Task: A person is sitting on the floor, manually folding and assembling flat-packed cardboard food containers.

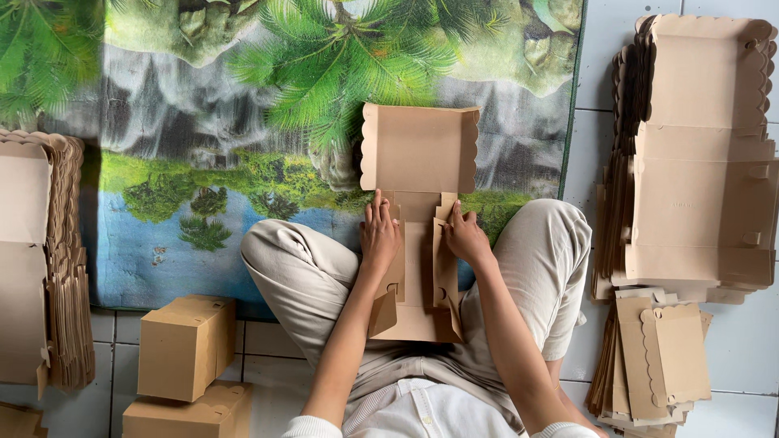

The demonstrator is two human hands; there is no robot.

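At the far left, a stack of flat blanks (36, 259) lies on the tiled floor (746, 349). Just right of it, near the bottom, two folded boxes (185, 347) stand one beside the other on the tiles. A mat (203, 122) with a printed picture of palms and water covers the floor in the middle.

The person sits cross-legged at the mat's near edge. Between the knees lies a brown cardboard blank (419, 150), half folded: its scalloped lid part lies flat on the mat, away from the person, and its side walls are raised near the lap.

The left hand (379, 231) presses on the left wall of the blank, fingers stretched and flat, not closed around anything. The right hand (466, 235) holds the right wall, with fingers bent over the flap edge in a light grasp. The two hands are close together, with the blank's bottom panel between them.

At the right, two more piles of blanks (698, 162) lie on the tiles, a big one above and a smaller one (661, 361) below it.
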